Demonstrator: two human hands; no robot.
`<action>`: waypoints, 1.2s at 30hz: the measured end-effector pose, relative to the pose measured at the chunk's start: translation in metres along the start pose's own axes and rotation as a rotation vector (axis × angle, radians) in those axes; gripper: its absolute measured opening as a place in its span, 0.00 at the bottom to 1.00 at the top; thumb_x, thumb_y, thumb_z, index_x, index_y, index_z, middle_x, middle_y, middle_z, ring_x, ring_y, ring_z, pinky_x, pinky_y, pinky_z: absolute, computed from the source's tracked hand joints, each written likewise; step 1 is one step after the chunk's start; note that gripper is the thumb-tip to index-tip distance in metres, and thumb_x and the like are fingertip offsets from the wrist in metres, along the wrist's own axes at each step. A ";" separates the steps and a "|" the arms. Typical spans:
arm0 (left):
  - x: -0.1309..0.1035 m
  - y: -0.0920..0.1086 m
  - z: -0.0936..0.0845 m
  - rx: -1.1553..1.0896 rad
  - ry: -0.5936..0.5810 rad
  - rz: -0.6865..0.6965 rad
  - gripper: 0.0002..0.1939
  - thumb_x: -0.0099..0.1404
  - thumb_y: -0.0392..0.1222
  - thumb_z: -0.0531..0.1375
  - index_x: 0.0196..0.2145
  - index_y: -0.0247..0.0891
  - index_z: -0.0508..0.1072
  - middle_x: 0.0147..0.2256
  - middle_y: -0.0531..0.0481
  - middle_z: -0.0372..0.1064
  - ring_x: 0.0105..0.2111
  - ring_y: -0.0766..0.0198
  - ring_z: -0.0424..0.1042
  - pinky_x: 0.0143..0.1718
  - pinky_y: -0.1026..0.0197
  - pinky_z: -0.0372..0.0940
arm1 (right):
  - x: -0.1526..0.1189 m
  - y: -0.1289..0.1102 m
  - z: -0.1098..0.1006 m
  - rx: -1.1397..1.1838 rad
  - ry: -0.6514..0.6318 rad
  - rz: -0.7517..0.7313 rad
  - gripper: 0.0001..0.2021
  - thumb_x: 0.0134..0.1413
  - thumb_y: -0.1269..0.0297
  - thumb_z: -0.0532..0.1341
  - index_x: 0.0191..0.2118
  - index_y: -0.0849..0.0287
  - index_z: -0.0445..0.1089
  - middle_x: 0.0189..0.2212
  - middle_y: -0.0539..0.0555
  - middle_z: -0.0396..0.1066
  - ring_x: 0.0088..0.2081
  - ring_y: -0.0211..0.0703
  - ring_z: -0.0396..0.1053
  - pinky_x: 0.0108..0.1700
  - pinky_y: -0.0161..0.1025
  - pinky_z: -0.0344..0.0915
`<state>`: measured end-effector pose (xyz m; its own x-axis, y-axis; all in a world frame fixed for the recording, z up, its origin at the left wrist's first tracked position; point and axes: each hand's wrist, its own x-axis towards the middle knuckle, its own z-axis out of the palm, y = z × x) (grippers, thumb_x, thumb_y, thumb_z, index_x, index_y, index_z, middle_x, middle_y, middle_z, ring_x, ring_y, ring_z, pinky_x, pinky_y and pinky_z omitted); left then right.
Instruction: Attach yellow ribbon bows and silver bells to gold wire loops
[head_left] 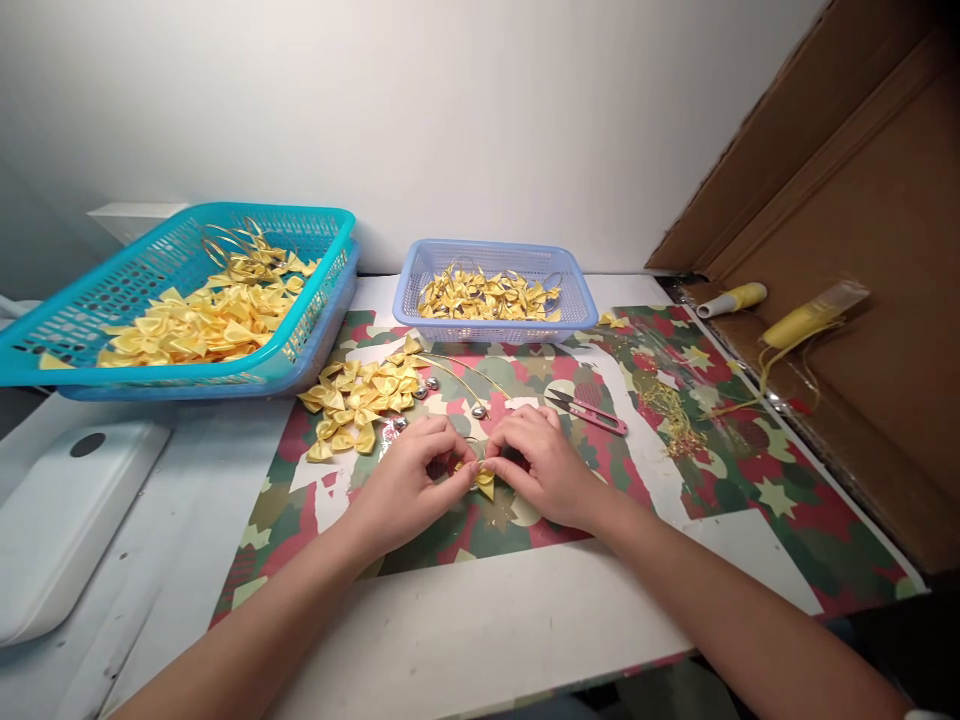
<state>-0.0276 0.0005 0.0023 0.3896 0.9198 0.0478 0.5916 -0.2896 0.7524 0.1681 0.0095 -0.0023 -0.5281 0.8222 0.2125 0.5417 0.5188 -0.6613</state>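
Counter (465,620): white along its near edge; a patterned sheet (720,485) covers much of it.
Yellow bow (487,486): in the near middle, between both hands, above the sheet.
Left hand (424,465): thumb and finger are pinching the bow from the left.
Right hand (541,462): pinching it also, from the right.
Pink snips (600,416): lie just beyond the right hand, to its right.
Bow pile (356,400): on the left, beyond the left hand.
Lilac basket (495,331): far middle, with more bows inside.

Yellow bows (386,388), turquoise basket (150,375), lavender-blue basket (495,328), pink-handled snips (601,418), red-green-cream camouflage-patterned mat (787,545), brown cardboard (847,210).
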 end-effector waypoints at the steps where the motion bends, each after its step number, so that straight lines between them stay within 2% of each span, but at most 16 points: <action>1: 0.000 0.000 0.000 0.004 -0.001 0.000 0.10 0.65 0.44 0.57 0.27 0.40 0.72 0.28 0.51 0.65 0.32 0.62 0.63 0.33 0.60 0.57 | 0.000 0.001 0.000 -0.003 0.001 -0.001 0.07 0.61 0.66 0.58 0.31 0.56 0.63 0.31 0.48 0.70 0.38 0.40 0.62 0.47 0.43 0.50; 12: 0.001 0.003 0.001 0.044 0.015 0.026 0.11 0.64 0.41 0.55 0.24 0.40 0.70 0.27 0.51 0.65 0.31 0.61 0.63 0.33 0.59 0.57 | 0.000 0.001 0.004 -0.079 0.009 -0.032 0.06 0.62 0.67 0.56 0.32 0.56 0.63 0.31 0.48 0.70 0.37 0.41 0.62 0.47 0.43 0.49; 22: 0.002 0.006 0.003 0.031 0.025 0.011 0.12 0.63 0.40 0.54 0.23 0.39 0.68 0.26 0.52 0.65 0.30 0.62 0.62 0.33 0.59 0.58 | -0.001 0.000 0.004 -0.058 0.015 -0.039 0.06 0.62 0.70 0.54 0.32 0.56 0.62 0.32 0.48 0.71 0.38 0.41 0.63 0.47 0.43 0.48; 30: 0.002 0.005 0.003 0.018 0.050 0.005 0.12 0.64 0.41 0.54 0.24 0.40 0.68 0.26 0.51 0.64 0.30 0.62 0.62 0.33 0.59 0.58 | -0.001 -0.007 0.003 -0.044 0.063 0.015 0.03 0.54 0.68 0.58 0.30 0.56 0.63 0.28 0.47 0.71 0.36 0.41 0.63 0.45 0.44 0.49; 36: 0.001 0.004 0.005 0.028 0.063 0.015 0.11 0.64 0.40 0.54 0.24 0.39 0.68 0.26 0.52 0.63 0.30 0.62 0.62 0.33 0.59 0.57 | -0.001 -0.007 0.007 -0.030 0.074 0.014 0.05 0.55 0.69 0.57 0.29 0.56 0.65 0.27 0.47 0.71 0.34 0.41 0.63 0.44 0.44 0.49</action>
<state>-0.0208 -0.0010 0.0021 0.3544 0.9296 0.1009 0.6055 -0.3104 0.7328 0.1602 0.0038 -0.0025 -0.4713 0.8439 0.2564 0.5684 0.5129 -0.6433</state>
